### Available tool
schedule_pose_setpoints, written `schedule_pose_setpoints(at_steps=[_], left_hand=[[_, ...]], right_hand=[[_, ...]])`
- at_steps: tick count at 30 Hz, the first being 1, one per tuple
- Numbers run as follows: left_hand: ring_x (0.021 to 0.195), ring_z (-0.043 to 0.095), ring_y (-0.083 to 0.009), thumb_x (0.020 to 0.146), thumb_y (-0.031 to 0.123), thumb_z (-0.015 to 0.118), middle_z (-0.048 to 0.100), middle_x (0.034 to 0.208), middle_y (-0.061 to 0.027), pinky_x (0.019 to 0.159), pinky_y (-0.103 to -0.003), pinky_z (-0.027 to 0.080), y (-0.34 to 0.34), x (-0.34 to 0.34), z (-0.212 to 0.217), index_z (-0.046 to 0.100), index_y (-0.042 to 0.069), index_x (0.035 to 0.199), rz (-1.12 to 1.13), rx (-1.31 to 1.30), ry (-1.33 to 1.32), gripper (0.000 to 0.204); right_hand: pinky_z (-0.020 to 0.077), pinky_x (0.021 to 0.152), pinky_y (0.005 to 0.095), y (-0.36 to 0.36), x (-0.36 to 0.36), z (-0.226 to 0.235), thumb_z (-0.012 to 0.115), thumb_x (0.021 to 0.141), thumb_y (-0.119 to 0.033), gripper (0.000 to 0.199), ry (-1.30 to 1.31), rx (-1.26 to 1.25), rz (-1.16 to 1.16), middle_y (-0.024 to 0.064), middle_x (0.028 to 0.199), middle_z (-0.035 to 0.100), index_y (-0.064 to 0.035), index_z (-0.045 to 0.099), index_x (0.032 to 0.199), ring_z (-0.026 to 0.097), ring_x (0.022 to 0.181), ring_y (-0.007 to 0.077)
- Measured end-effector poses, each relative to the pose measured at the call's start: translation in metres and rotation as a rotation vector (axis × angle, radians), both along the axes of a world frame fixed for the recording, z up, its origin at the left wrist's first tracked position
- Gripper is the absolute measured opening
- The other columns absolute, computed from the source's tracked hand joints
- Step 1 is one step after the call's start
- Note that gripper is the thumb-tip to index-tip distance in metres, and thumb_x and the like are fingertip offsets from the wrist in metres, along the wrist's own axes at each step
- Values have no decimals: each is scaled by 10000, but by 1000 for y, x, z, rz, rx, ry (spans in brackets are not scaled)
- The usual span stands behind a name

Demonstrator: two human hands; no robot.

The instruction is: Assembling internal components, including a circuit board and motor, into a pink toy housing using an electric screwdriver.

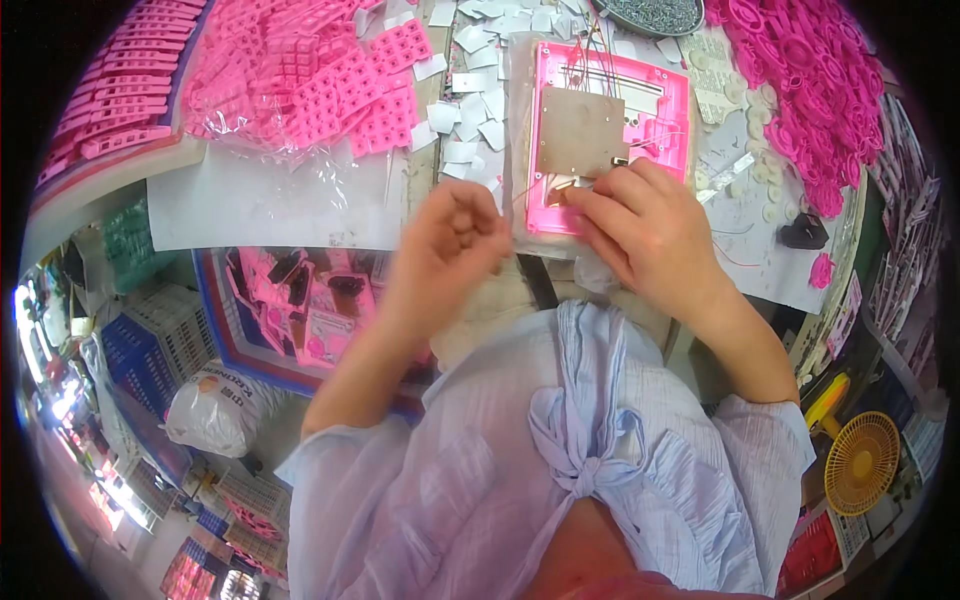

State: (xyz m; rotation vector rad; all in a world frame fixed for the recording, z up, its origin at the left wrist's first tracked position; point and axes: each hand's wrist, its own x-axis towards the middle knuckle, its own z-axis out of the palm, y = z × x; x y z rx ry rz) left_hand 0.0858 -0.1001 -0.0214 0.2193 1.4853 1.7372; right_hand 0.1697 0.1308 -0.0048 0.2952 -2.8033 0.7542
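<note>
A pink plastic housing (684,115) lies open on the worktable, with a flat grey-brown plate (580,130) and thin wires inside. My right hand (645,215) reaches over its near right corner. The thumb and fingers are pinched together at a small copper-coloured part (562,192) below the plate; whether they grip it is hidden. Just left of the housing, my left hand (455,250) is raised with its fingers curled in, slightly blurred. Anything between those fingertips is too small to make out.
Pink keypad pieces (380,85) heap at the back left, beside scattered white paper squares (465,115). A metal bowl of screws (655,12) stands behind. Magenta rings (820,90) pile at the right, near a small black block (803,232). A blue-rimmed crate (215,310) holds pink assemblies at lower left.
</note>
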Motion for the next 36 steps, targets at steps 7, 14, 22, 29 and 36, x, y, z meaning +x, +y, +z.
schedule_pose_setpoints(at_steps=[7,14,22,29,36], left_hand=[[810,643,-166,926,23,604,687,1161,-198,692,-268,524,29,-72,26,568,-82,1323,-186,228,-177,412],[810,658,-121,925,-14,659,722,966,-95,708,-252,528,45,-65,25,688,-44,1125,-184,5,122,204],[844,635,-75,886,-19,738,706,950,-32,738,-221,501,47,-54,16,708,-17,1036,-46,86,275,153],[843,631,-66,892,-8,739,698,927,-21,755,-218,501,43,-55,14,696,-16,1020,-9,82,347,135],[731,580,-46,857,48,785,686,857,0,623,-217,450,45,-53,5,699,-5,975,-2,74,420,155]], right_hand=[[438,714,352,-13,8,-6,724,850,-256,412,-49,202,-58,13,942,568,-120,674,1236,544,887,208],[456,755,359,-4,1,10,721,848,-294,445,-176,201,65,23,969,563,-169,668,1272,525,904,235],[540,633,415,3,-17,13,682,849,-195,124,-237,90,1,106,781,651,-76,699,819,667,757,294],[558,582,439,-4,-42,12,642,779,-94,86,-281,84,28,158,687,678,-48,664,710,700,663,332],[567,582,437,-11,-46,17,643,777,-103,85,-353,247,61,144,717,693,-46,675,722,708,685,326]])
